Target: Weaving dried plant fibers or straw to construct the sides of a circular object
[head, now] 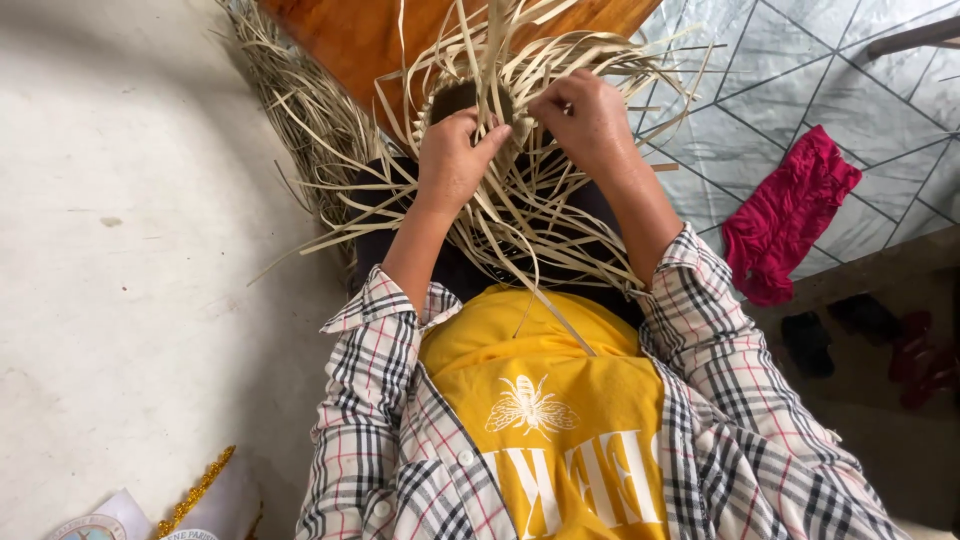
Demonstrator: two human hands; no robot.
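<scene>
Centrally, loose strips point(560, 215) are pinched by both the left hand point(455, 160) and right hand point(585, 120), the basket point(470, 100) judged barely begun.

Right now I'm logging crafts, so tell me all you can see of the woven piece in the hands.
The woven piece is a small rounded start of pale, flat straw-like strips, with a dark hollow at its middle. Long loose strips fan out over the lap. The left hand and right hand both pinch strips at its rim.
</scene>
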